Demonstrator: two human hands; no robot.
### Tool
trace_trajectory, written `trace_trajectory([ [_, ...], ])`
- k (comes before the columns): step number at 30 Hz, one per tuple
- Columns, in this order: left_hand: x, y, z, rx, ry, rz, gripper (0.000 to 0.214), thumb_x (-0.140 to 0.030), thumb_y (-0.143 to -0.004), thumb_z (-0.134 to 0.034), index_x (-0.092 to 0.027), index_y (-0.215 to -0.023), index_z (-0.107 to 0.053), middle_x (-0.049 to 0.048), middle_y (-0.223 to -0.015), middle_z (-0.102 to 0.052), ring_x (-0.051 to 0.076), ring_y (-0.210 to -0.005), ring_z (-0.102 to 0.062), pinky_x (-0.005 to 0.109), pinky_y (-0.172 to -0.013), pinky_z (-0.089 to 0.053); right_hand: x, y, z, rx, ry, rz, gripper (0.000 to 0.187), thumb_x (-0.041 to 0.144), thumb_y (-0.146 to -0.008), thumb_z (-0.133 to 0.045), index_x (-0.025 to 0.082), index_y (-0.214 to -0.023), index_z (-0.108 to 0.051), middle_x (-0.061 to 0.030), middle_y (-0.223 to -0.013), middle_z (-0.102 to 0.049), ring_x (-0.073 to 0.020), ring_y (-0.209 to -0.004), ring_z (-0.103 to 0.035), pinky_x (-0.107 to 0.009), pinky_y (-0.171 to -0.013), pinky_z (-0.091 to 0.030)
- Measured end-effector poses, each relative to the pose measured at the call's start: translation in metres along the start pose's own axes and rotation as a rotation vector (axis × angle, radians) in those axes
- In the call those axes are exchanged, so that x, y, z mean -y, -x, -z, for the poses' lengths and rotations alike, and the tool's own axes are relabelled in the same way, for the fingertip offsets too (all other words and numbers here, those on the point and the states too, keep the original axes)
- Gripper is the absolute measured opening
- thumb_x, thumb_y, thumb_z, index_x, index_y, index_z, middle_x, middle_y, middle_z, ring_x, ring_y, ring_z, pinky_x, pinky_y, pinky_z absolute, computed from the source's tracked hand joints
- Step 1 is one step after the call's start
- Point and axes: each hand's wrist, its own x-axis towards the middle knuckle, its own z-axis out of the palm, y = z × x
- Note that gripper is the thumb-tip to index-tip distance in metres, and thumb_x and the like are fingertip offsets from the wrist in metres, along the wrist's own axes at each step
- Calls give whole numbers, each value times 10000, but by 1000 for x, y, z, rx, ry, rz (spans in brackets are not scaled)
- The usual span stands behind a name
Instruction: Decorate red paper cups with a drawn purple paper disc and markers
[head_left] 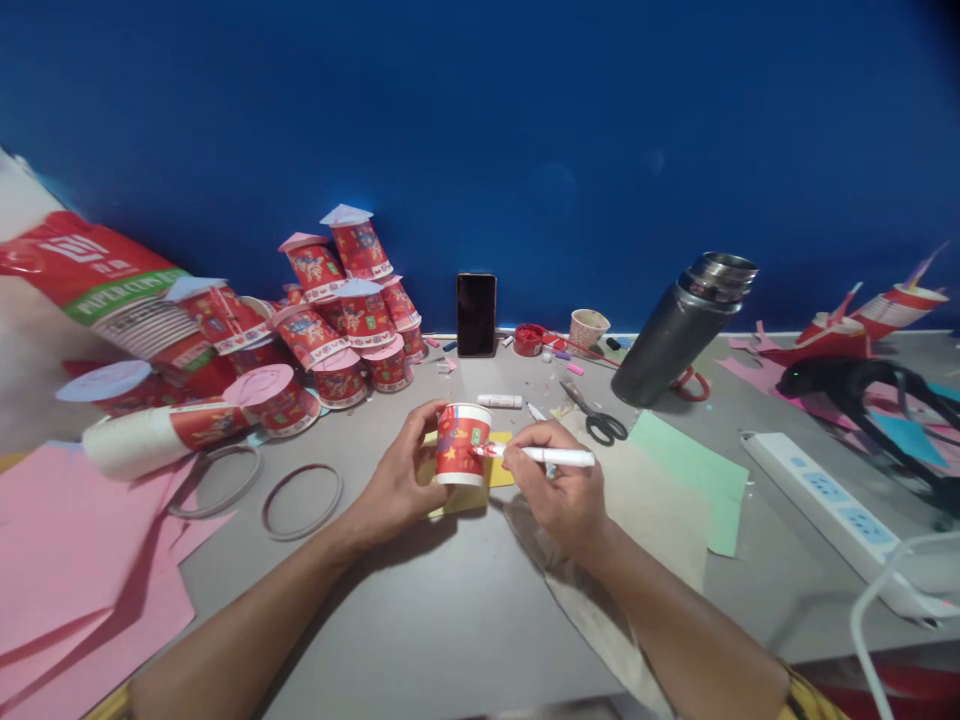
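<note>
My left hand (pixel 409 465) grips a red patterned paper cup (pixel 457 445) by its left side, holding it upright with its white rim at the top. In my right hand (pixel 559 490) is a white marker pen (pixel 555 456), held like a pencil. The pen's red tip meets or almost meets the cup's right side, next to a green patch. Below the cup and between the hands lies yellow paper (pixel 501 472). Another white marker (pixel 499 401) rests on the table just behind the cup.
Decorated cups (pixel 364 315) are stacked at the back left, with pink paper (pixel 75 560) nearer. Scissors (pixel 600 420), green paper (pixel 690 480), a dark steel flask (pixel 682 330) and a power strip (pixel 840 520) are on the right. A phone (pixel 476 315) leans against the blue wall.
</note>
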Motion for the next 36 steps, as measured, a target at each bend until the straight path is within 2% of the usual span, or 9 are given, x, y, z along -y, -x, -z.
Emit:
trace_trajectory([
  [5, -1, 2, 0, -18, -36, -10, 829, -192, -678, -783, -254, -1445, -474, 139, -1497, -555, 342, -1286, -641, 556, -1110, -535, -1, 0, 0, 16, 12, -11, 135, 280, -934, -653, 212, -820, -678, 5, -724, -714, -133, -609, -610, -258, -594, -471],
  [10, 0, 1, 1, -4, -79, -24, 815, -167, -660, -745, -248, -1427, -480, 126, -1495, -546, 332, -1289, -647, 504, -1101, -542, -1, 1, 1, 63, -3, -34, 157, 291, -932, -638, 216, -796, -662, 20, -669, -679, -127, -560, -571, -251, -559, -454],
  [15, -4, 2, -1, 2, -39, 17, 825, -193, -676, -755, -248, -1444, -459, 143, -1509, -549, 340, -1265, -661, 513, -1063, -561, 1, -1, 1, 14, 15, -8, 144, 286, -930, -642, 217, -805, -666, 13, -696, -688, -131, -594, -587, -255, -587, -464],
  [18, -6, 2, -2, -4, -48, 26, 837, -195, -661, -771, -248, -1437, -462, 147, -1505, -553, 351, -1272, -658, 535, -1077, -551, 1, -1, 2, 30, 15, -4, 146, 286, -928, -634, 216, -802, -661, 14, -688, -684, -127, -577, -568, -255, -577, -451],
  [22, -6, 1, -1, -3, -73, 26, 832, -174, -630, -764, -254, -1409, -483, 132, -1479, -560, 365, -1297, -645, 531, -1076, -552, 1, 0, 2, 88, -26, -49, 161, 294, -919, -632, 217, -777, -640, 30, -632, -649, -114, -518, -516, -238, -515, -411],
  [27, -5, 1, -1, -7, -63, 23, 826, -196, -666, -790, -263, -1426, -474, 130, -1483, -571, 357, -1297, -645, 526, -1079, -552, 2, 0, 2, 31, -13, -56, 155, 312, -930, -633, 215, -812, -658, 27, -643, -645, -124, -557, -542, -253, -560, -431],
  [31, -3, 0, 0, -13, -26, 10, 832, -181, -679, -810, -263, -1433, -468, 129, -1477, -579, 361, -1348, -619, 521, -1123, -525, 1, 0, 2, 81, -69, -121, 163, 317, -919, -644, 219, -788, -645, 24, -630, -634, -130, -545, -539, -259, -532, -413],
  [33, -2, -1, 0, -12, 16, 5, 835, -178, -677, -836, -259, -1424, -473, 130, -1471, -588, 365, -1390, -588, 519, -1162, -496, 0, 0, 3, 57, -119, -154, 168, 321, -925, -653, 221, -790, -645, 17, -646, -647, -137, -561, -565, -264, -545, -434],
  [36, -1, -3, -1, 12, 131, 25, 841, -212, -681, -887, -261, -1417, -482, 141, -1478, -594, 374, -1393, -587, 512, -1152, -510, -1, -2, 3, -66, -209, -173, 164, 341, -960, -652, 223, -848, -662, -3, -709, -702, -158, -645, -645, -282, -627, -504],
])
